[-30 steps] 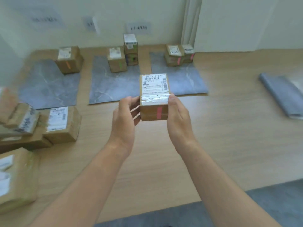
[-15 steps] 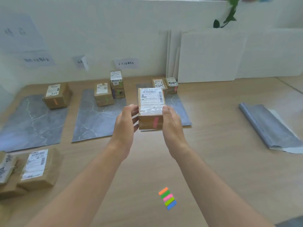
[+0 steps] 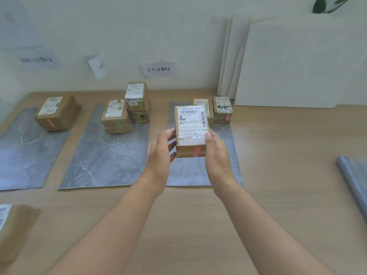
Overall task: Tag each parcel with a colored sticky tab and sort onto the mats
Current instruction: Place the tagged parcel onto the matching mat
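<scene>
Left hand [image 3: 160, 153]: grips the left side of the held parcel, thumb up by the top edge, fingers curled against the side.
Right hand [image 3: 216, 155]: grips the right side of the same parcel, thumb on the top edge; the other fingers are hidden behind the box.
Held parcel [image 3: 191, 132]: small brown carton, white shipping label facing up, lifted off the desk between both hands, seen in front of the right mat.
Pink tab [image 3: 196, 151]: stuck upright on the near face of the held parcel.
Right mat [image 3: 226, 139]: grey marbled sheet; two parcels stand side by side at its far end, one [image 3: 200, 102] partly hidden behind the held parcel, the other [image 3: 222, 110] showing a pink tab on its near side.
Middle mat [image 3: 107, 155]: carries a single parcel [image 3: 116, 118] with a green tab, and just beside it a stack of two [image 3: 138, 100].
Left mat [image 3: 21, 151]: carries one parcel [image 3: 57, 114] with an orange tab.
Desk [image 3: 278, 175]: light wood; an untagged-looking parcel [image 3: 14, 229] sits at the near left edge, a folded grey sheet [image 3: 353, 175] at the right edge.
Wall: paper signs [image 3: 158, 69] hang above the mats; white boards [image 3: 297, 64] lean against it at the right.
</scene>
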`<state>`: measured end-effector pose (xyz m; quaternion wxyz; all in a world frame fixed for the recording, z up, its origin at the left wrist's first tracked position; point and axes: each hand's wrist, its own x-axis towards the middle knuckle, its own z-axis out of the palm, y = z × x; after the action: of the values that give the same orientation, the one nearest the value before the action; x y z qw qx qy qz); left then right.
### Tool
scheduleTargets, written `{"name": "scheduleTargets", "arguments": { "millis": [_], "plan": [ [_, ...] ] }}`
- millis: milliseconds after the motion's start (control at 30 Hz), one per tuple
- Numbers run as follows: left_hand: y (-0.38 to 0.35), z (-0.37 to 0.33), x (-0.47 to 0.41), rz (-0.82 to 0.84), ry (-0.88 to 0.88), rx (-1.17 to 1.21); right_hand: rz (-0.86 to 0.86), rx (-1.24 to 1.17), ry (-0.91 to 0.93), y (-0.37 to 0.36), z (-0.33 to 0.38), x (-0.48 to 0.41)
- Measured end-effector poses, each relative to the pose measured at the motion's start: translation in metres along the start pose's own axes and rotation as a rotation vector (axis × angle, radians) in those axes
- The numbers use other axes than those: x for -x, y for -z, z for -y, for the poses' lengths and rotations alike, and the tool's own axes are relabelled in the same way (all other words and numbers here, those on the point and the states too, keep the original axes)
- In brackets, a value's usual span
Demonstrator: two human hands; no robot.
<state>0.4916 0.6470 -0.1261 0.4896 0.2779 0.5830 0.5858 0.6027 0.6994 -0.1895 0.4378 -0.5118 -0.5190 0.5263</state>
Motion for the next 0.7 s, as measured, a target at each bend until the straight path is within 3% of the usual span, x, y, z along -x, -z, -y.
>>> {"name": "scheduleTargets", "arguments": {
  "millis": [200,500,700],
  "plan": [
    [-0.033,-0.001,-0.076,0.052,-0.027,-0.039,-0.009,-0.043,-0.038,0.012,-0.005,-0.075],
    [-0.116,0.014,-0.225,0.128,-0.019,0.019,-0.195,-0.04,-0.052,0.053,-0.019,-0.225],
    [-0.154,0.043,-0.303,0.164,0.045,-0.025,-0.226,-0.083,-0.053,0.066,-0.054,-0.304]
  ]
}}
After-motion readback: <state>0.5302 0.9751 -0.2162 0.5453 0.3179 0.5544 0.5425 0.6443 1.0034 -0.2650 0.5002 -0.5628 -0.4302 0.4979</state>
